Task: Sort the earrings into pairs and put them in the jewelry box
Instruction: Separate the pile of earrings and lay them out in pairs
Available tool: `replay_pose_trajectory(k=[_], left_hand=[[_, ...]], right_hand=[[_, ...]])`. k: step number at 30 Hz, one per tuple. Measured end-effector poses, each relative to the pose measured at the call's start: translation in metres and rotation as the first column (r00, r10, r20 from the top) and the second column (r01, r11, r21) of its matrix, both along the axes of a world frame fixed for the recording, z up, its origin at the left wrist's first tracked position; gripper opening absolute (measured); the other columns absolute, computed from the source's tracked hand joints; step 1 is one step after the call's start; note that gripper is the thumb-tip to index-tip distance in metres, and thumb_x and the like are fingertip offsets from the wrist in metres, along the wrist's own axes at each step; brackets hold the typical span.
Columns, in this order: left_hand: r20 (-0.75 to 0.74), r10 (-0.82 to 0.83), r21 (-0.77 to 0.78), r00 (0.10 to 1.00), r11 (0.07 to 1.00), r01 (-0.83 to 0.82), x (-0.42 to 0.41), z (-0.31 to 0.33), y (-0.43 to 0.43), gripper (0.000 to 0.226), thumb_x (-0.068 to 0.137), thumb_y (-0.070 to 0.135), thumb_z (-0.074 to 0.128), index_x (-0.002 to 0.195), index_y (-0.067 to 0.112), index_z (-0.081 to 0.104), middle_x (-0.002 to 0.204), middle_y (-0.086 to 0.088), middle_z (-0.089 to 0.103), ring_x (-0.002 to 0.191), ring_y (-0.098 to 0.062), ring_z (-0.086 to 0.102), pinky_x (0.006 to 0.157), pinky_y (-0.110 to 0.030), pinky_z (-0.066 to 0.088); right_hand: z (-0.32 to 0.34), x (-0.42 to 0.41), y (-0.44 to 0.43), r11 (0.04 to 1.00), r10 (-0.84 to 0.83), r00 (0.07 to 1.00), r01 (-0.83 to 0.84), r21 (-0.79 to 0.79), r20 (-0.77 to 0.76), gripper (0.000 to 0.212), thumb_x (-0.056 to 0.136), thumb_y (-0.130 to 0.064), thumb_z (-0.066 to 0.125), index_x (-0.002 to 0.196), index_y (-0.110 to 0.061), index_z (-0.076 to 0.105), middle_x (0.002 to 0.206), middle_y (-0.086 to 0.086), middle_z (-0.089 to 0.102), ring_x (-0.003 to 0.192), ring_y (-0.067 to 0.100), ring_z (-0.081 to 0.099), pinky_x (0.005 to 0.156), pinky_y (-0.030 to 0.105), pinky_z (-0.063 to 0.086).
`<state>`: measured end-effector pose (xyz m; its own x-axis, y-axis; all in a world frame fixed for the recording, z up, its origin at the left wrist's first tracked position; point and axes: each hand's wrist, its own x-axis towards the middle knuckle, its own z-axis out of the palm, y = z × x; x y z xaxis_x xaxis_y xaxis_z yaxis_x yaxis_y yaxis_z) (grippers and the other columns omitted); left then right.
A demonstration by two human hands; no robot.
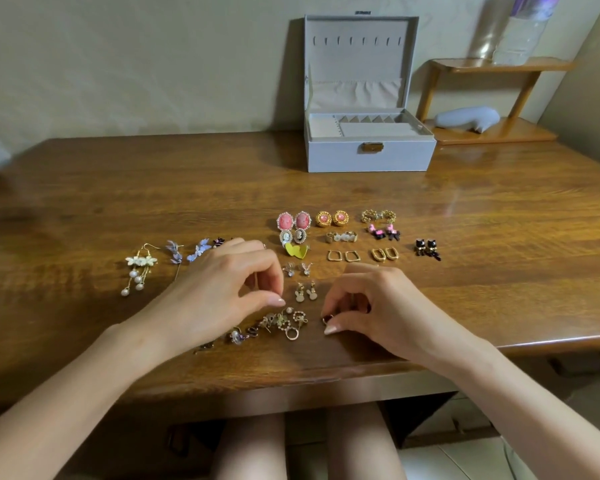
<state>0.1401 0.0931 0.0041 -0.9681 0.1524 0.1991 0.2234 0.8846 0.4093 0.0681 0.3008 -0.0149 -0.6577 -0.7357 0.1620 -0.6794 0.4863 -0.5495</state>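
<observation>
Right by table edge, loose earrings

Bare arms and hands with polished nails

The left hand and right hand run into forearms with no sleeve on them. The fingers are slender. The nails reach a little past the tips, are rounded at the ends and wear a pale, glossy pinkish polish, plainest on the thumbs. Below the near edge of the counter two bare legs show. A strip of pale cloth at the lower right may be clothing; that cannot be told.
</observation>
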Motion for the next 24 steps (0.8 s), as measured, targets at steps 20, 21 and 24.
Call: replay_pose_trajectory(k=[20, 21, 24], left_hand=[[-0.075, -0.174, -0.267, 0.982, 0.952, 0.148, 0.010, -0.020, 0.008, 0.008, 0.075, 0.038, 0.059, 0.075, 0.030, 0.060, 0.079, 0.016, 0.046, 0.077, 0.000, 0.032, 0.072, -0.013, 0.029], [-0.070, -0.179, -0.271, 0.981, 0.950, 0.154, 0.009, -0.019, 0.007, 0.008, 0.076, 0.038, 0.058, 0.075, 0.030, 0.060, 0.079, 0.017, 0.046, 0.077, 0.000, 0.032, 0.072, -0.013, 0.030], [-0.061, -0.198, -0.275, 0.978, 0.946, 0.174, 0.009, -0.018, 0.004, 0.009, 0.078, 0.040, 0.056, 0.076, 0.032, 0.060, 0.081, 0.017, 0.046, 0.079, -0.001, 0.035, 0.074, -0.016, 0.032]], right_hand=[[-0.009, -0.002, 0.002, 0.992, 0.065, 0.993, -0.075, -0.100, -0.096, 0.006, 0.079, -0.029, 0.072, 0.083, -0.025, 0.073, 0.080, -0.012, 0.059, 0.072, 0.006, 0.054, 0.061, 0.022, 0.048], [-0.009, -0.002, 0.003, 0.991, 0.059, 0.994, -0.069, -0.110, -0.097, 0.005, 0.079, -0.028, 0.072, 0.083, -0.025, 0.073, 0.080, -0.013, 0.059, 0.072, 0.006, 0.055, 0.061, 0.021, 0.047], [-0.008, -0.003, 0.005, 0.988, 0.048, 0.995, -0.059, -0.141, -0.083, 0.004, 0.079, -0.027, 0.072, 0.082, -0.024, 0.072, 0.081, -0.011, 0.061, 0.073, 0.008, 0.057, 0.062, 0.022, 0.049]])
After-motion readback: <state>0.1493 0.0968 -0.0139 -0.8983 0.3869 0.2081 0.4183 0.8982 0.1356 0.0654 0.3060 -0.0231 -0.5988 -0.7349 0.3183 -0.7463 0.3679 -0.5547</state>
